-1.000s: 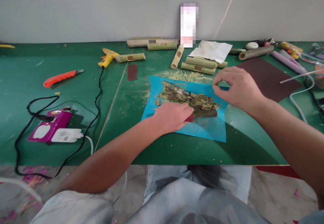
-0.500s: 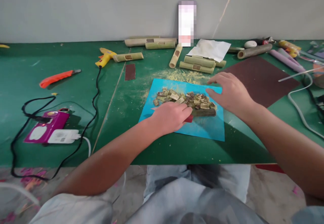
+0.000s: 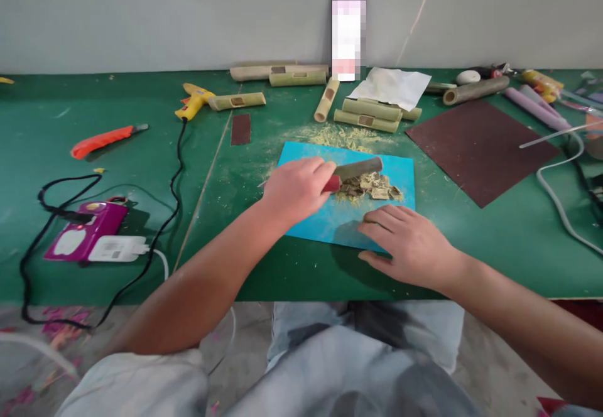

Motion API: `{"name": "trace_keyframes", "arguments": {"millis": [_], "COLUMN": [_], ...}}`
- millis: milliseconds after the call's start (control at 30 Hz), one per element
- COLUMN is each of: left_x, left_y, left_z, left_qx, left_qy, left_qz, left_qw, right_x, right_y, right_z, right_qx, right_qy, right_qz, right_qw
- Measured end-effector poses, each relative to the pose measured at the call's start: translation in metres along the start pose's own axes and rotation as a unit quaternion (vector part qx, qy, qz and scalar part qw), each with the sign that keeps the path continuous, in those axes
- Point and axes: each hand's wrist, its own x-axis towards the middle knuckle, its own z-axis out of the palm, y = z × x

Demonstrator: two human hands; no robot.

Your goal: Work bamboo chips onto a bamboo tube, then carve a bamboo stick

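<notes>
My left hand [image 3: 296, 189] is closed over the blue sheet [image 3: 311, 225], its fingers wrapped round a dark bamboo tube [image 3: 360, 167] and a red-handled tool [image 3: 332, 183]. A thin tip pokes out on the left of that hand; the rest of the tool is hidden. Below the tube, a pile of bamboo chips [image 3: 372, 186] and shavings lies on the sheet. My right hand [image 3: 409, 247] hovers at or rests on the sheet's lower right edge, fingers apart, with nothing in it; contact is hard to judge.
Behind the sheet are pale sawdust [image 3: 336, 135] and several notched bamboo tubes [image 3: 365, 122]. A brown sandpaper sheet [image 3: 480, 150] lies right. On the left are a yellow glue gun [image 3: 193, 102], an orange-handled cutter [image 3: 103, 142] and a purple power strip [image 3: 87, 232] with cords.
My left hand has moved up and slightly left, raising the bamboo tube and the red-handled tool off the lower chips. My right hand has come down from the sheet's upper right to its lower edge.
</notes>
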Motion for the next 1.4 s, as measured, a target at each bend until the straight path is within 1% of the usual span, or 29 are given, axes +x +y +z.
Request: {"name": "trace_keyframes", "arguments": {"millis": [100,167,333,433,533,667,800,867,967,1067,1133,1200,1233,1300,1400], "left_x": [0.002,0.002,0.002,0.002,0.002,0.001,-0.001,-0.001,-0.002,-0.002,-0.002,-0.002,-0.003,-0.003,-0.004], "left_y": [-0.009,-0.014,-0.020,-0.021,-0.021,-0.018,-0.013,-0.012,-0.011,-0.012,-0.012,-0.009,-0.007,-0.003,0.005], "left_z": [0.001,0.000,-0.003,-0.004,-0.003,-0.003,-0.008,-0.010,-0.009,-0.007,-0.006,-0.005,-0.005,-0.003,0.001], "left_qx": [-0.001,-0.005,-0.006,-0.008,-0.009,-0.018,-0.025,-0.026,-0.027,-0.029,-0.028,-0.028,-0.031,-0.040,-0.045], "left_qy": [0.038,0.060,0.091,0.102,0.109,0.116,0.119,0.126,0.122,0.115,0.122,0.125,0.122,0.099,0.041], "left_qz": [-0.057,-0.085,-0.116,-0.121,-0.129,-0.131,-0.126,-0.130,-0.132,-0.123,-0.107,-0.083,-0.069,-0.035,0.041], "left_qw": [0.998,0.995,0.989,0.987,0.986,0.984,0.985,0.983,0.983,0.985,0.986,0.988,0.990,0.994,0.997], "right_x": [0.003,0.005,0.006,0.008,0.012,0.021,0.027,0.027,0.021,0.012,0.007,0.003,0.002,0.002,0.004], "right_y": [-0.002,-0.002,-0.007,-0.006,0.001,0.014,0.022,0.024,0.026,0.027,0.026,0.023,0.021,0.016,0.014], "right_z": [0.011,0.015,0.020,0.021,0.015,-0.003,-0.019,-0.021,-0.017,-0.006,0.003,0.011,0.013,0.013,0.004], "right_qx": [-0.019,-0.044,-0.117,-0.131,-0.123,-0.124,-0.126,-0.125,-0.121,-0.115,-0.106,-0.097,-0.093,-0.075,-0.042], "right_qy": [-0.049,-0.061,-0.045,-0.027,0.000,0.055,0.063,0.067,0.067,0.079,0.082,0.065,0.056,0.055,0.107], "right_qz": [-0.006,-0.016,-0.053,-0.045,-0.010,0.024,0.068,0.071,0.047,0.025,0.000,-0.019,-0.014,-0.015,-0.030], "right_qw": [0.999,0.997,0.991,0.990,0.992,0.990,0.988,0.987,0.989,0.990,0.991,0.993,0.994,0.996,0.993]}}
